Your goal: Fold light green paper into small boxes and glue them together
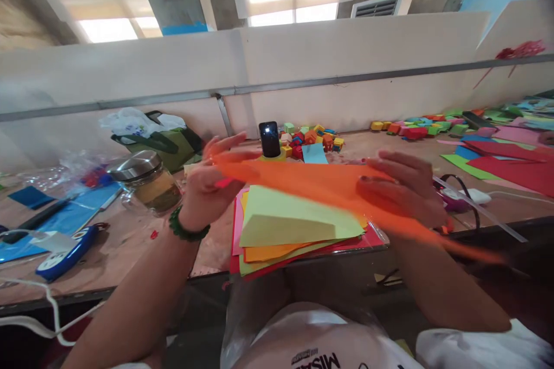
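A long orange sheet of paper or felt [307, 181] is stretched between my two hands above the table, smeared by motion. My left hand [219, 181], with a dark green bead bracelet at the wrist, grips its left end. My right hand [409, 190] holds the sheet farther right, and a loose orange end trails past the right wrist. Below the sheet lies a stack of coloured sheets [298, 219], a pale yellow-green one on top and pink, orange and red ones under it. The orange sheet hides the back of the stack.
A phone [270, 139] stands upright behind the stack, beside small coloured cubes [309, 137]. To the left are a metal-lidded glass jar [149, 184], a green bag [173, 141] and a blue power strip [67, 256] with white cables. Coloured sheets [515, 164] lie at right.
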